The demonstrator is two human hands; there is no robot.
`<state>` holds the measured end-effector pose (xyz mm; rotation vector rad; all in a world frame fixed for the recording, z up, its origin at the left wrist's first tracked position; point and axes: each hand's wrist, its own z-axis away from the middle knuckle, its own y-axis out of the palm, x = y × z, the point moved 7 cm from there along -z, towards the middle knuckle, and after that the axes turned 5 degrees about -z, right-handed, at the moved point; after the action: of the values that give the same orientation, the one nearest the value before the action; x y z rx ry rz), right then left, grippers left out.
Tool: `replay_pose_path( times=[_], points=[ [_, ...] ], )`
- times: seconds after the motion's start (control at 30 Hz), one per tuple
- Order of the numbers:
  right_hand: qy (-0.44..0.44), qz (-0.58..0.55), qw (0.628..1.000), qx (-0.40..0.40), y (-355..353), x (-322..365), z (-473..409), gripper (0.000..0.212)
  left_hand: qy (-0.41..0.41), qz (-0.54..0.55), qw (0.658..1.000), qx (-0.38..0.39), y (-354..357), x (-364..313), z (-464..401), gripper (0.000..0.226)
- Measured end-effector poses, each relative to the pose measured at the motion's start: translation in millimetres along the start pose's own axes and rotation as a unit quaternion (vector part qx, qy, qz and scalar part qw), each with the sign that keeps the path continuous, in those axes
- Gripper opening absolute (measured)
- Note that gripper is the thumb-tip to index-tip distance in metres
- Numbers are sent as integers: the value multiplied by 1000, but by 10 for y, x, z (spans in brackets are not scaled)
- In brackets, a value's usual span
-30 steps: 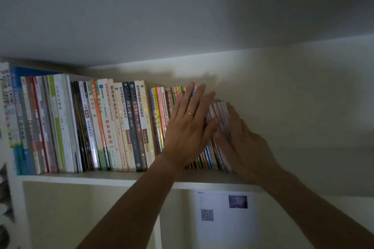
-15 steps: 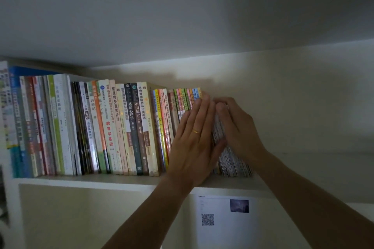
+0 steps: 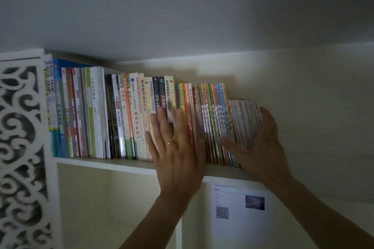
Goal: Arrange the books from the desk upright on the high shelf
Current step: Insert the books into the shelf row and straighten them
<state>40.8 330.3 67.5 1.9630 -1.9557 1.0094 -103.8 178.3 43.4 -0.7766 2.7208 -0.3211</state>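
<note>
Paper spines fill the shelf [image 3: 121, 164] from the left end to past the middle, all upright or nearly so. Head view, dim light. Your left hand [image 3: 176, 147] lies flat, fingers straight, against the spines of the mid-row books [image 3: 129, 115]; a gold ring [image 3: 171, 143] shows on one finger. Your right hand [image 3: 261, 145] cups the last batch, the thin booklets [image 3: 243, 121] at the right end of the row, thumb across their fronts and fingers round the outer side, so it is grasping them.

Step in hand, as you'd judge it: squaring up and closing the row after seating that batch. Next move calls for pressing the booklets leftward so they touch the taller coloured set [image 3: 214, 119] and stand plumb, then letting go slowly; nothing props their right side, so they may well slump.

Booklets: short, thin, many, pale striped edges, lower than their neighbours, leaning slightly. Desk out of view; you can't tell whether any books are left there.
</note>
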Motion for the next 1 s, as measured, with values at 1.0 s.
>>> replay_pose_path(
  times=[1.0],
  points=[
    [-58, 148, 987, 6, -119, 83, 457, 115, 100, 41, 989, 104, -153, -319, 516, 68]
  ],
)
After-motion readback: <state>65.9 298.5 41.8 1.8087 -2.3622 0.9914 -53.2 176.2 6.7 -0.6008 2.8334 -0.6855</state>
